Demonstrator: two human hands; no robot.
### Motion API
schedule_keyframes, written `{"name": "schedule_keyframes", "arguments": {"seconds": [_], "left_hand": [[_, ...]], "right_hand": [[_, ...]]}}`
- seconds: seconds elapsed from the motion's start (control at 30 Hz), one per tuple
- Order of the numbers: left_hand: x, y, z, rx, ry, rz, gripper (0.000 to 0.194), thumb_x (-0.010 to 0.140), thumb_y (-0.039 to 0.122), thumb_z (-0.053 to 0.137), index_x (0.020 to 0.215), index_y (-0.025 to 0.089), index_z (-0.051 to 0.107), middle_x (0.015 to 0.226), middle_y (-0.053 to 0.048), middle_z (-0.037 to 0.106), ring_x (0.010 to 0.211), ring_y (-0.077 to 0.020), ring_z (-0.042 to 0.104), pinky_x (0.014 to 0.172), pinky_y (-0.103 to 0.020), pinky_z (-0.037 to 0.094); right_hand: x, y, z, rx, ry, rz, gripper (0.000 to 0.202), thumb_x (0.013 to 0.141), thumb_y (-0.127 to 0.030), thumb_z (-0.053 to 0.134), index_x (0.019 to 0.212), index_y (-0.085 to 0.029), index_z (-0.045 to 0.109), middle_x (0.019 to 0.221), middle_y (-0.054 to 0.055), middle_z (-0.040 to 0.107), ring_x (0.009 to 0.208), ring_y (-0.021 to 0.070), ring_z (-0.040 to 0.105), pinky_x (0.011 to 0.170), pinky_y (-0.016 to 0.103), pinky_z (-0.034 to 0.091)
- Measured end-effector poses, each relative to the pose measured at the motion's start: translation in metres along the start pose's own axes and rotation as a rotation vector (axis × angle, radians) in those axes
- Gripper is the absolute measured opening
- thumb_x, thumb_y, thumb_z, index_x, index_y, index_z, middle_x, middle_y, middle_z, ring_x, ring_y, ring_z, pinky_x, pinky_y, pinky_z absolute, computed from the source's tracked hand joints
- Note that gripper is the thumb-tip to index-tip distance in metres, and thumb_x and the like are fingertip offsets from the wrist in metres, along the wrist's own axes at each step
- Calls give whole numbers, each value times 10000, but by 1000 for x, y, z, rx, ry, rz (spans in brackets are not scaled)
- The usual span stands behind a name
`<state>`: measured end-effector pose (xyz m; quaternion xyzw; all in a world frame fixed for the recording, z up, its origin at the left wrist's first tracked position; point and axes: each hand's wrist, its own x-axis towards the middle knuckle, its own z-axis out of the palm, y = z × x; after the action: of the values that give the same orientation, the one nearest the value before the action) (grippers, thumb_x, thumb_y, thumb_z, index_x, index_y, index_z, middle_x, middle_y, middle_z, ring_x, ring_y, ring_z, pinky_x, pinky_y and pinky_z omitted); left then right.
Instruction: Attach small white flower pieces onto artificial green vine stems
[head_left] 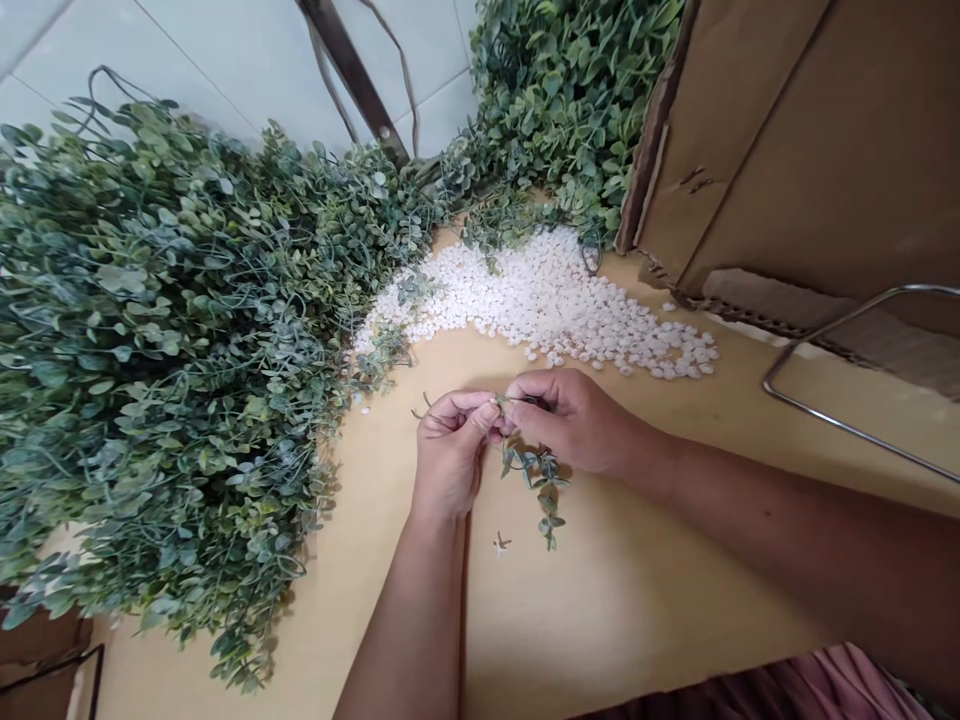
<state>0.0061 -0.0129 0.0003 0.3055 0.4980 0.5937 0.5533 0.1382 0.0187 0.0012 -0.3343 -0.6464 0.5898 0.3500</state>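
Note:
My left hand (451, 445) and my right hand (570, 415) meet over the table, fingertips almost touching. Both pinch a thin artificial leaf sprig (546, 487), whose small green leaves hang below my right hand. A bit of stem sticks out to the left of my left fingers. Between the fingertips, the exact point of contact is partly covered. Just beyond my hands spreads a heap of small white plastic pieces (525, 295). A tiny loose scrap (501, 543) lies on the table beneath the sprig.
A large pile of artificial greenery (172, 350) fills the left side. More greenery (577, 100) stands at the back beside a cardboard box (810, 150). A bent metal rod (832, 410) reaches in from the right. The tabletop (637, 590) is pale wood colour.

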Motion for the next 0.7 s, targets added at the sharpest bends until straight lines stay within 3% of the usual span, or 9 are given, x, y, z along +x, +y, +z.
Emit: {"name": "schedule_keyframes", "arguments": {"seconds": [0.27,0.7], "left_hand": [[1,1,0,24,-29,-33,236,508,296,820,656,156,701,519,17,648,464,-55,565,458,-141,469],[2,-1,1,113,-6,-30,190,526,255,806,654,155,707,517,16,653,434,-59,548,450,-163,472]], "right_hand": [[2,0,-3,39,31,-25,198,742,-171,465,567,-143,552,549,-17,557,515,78,467,490,195,350],[0,3,0,-60,37,43,219,747,-159,466,546,-137,550,482,-37,448,462,68,352,431,207,265]]}}
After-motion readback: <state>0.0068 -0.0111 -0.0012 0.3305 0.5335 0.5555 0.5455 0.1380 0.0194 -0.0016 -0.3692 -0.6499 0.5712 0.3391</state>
